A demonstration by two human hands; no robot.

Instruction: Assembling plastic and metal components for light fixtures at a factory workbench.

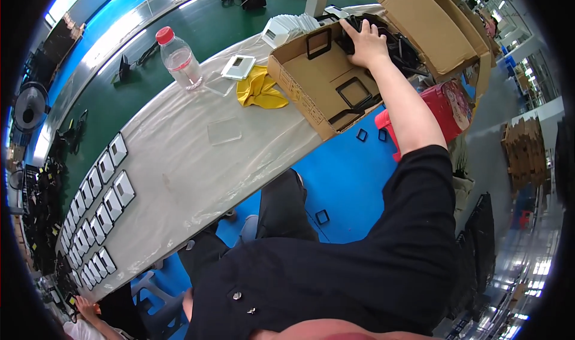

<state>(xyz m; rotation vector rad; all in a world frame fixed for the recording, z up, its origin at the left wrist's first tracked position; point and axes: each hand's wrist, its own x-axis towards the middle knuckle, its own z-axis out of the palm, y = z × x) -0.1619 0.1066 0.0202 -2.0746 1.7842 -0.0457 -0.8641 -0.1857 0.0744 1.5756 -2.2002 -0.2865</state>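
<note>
My right hand reaches into an open cardboard box at the far right of the table. Its fingers are spread over a heap of black plastic frames, touching the ones at the top; no frame is clearly gripped. Lower in the same box lie a few loose square black frames, and another frame leans against the box's far-left wall. My left hand is out of view.
Beside the box are a yellow cloth, a white panel, stacked white panels and a water bottle. Rows of framed white panels cover the table's left. Black frames lie on the blue floor. A co-worker's hand shows lower left.
</note>
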